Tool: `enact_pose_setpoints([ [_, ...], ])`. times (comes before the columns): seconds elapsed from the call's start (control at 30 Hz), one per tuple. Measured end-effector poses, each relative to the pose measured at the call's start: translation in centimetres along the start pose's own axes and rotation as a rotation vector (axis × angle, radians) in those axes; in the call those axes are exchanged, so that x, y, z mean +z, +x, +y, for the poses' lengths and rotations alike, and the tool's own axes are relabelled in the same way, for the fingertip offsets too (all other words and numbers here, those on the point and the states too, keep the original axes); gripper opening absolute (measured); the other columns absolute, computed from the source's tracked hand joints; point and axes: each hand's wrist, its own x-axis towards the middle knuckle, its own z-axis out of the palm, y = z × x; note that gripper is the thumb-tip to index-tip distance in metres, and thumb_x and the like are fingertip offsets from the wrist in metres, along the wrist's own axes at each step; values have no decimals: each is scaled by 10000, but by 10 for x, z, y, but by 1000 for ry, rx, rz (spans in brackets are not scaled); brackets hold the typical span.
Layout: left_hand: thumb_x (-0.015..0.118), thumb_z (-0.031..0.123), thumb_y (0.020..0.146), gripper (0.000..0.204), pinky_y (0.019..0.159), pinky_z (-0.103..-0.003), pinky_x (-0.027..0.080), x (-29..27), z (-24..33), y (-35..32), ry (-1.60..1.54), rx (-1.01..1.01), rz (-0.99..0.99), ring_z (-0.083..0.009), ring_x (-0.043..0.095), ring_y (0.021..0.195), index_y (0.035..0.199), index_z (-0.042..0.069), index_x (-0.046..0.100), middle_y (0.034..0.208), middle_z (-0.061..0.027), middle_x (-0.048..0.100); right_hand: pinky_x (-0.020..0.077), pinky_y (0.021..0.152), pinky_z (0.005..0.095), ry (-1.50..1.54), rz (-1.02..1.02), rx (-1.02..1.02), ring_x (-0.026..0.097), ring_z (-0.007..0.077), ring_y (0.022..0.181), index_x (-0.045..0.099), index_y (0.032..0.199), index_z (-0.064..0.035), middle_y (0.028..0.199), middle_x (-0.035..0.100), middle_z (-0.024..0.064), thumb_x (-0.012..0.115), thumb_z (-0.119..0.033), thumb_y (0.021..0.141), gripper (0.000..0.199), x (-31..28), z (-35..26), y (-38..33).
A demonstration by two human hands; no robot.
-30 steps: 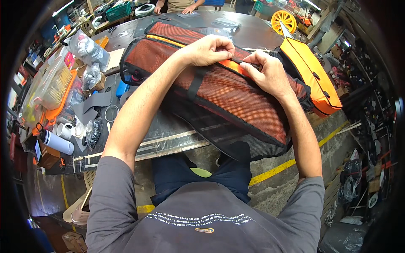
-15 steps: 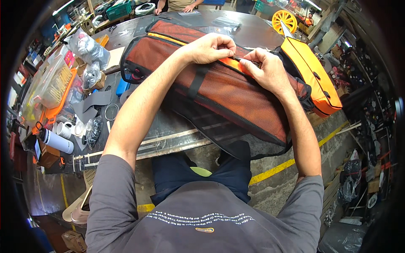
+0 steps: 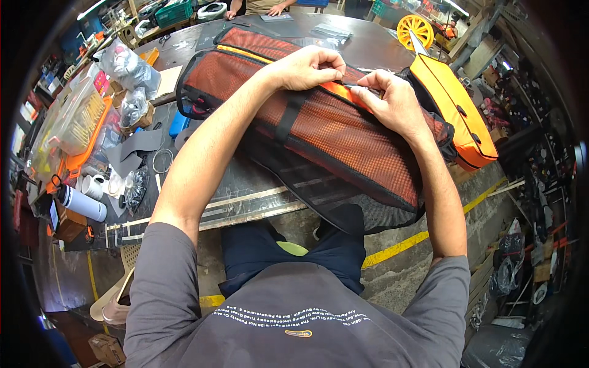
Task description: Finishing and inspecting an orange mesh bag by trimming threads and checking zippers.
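A long black mesh bag (image 3: 343, 147) with an orange layer showing through lies slantwise over the table's near edge, its lower mesh hanging past that edge. Along its top runs a bright orange strip (image 3: 339, 90) with dark edging. My left hand (image 3: 310, 69) is closed in a pinch at the strip's far edge. Just to the right, my right hand (image 3: 396, 103) pinches the same strip between thumb and forefinger. Whatever small part lies under the fingertips is hidden. A black strap (image 3: 288, 118) crosses the mesh below my left wrist.
An orange and black bag (image 3: 454, 104) stands to the right, near a yellow wheel (image 3: 415, 32). Plastic bags (image 3: 129, 70), a clear bin (image 3: 76, 119) and a white bottle (image 3: 84, 204) crowd the left side. Across the table (image 3: 270, 38) are another person's hands (image 3: 277, 9).
Both hands stay pinched at the orange strip. My right hand has shifted very slightly right, and the bag's near side has moved a little with it.
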Motion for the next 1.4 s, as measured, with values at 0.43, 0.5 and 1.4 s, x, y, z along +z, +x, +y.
enact_pose_setpoints([
  [0.43,693,192,1090,173,918,-268,522,-2,-5,4,7,11,3,-67,613,975,1098,20,714,1019,33,701,629,798,392,17,-1,9,791,235,806,825,1081,-43,943,830,135,850,-342,960,323,1,6,0],
  [0.5,694,196,1089,176,917,-267,521,-4,-7,3,-2,5,6,-67,612,973,1097,21,715,1018,35,700,630,797,392,27,12,-8,791,234,804,827,1084,-41,939,830,136,845,-347,963,330,2,5,-1],
  [1.4,705,213,1115,186,882,-251,505,-11,-9,-4,-58,42,78,-51,576,940,1100,28,716,990,57,658,634,783,432,-150,69,-46,814,291,831,807,1104,-95,896,818,125,838,-411,974,344,22,-8,17],
])
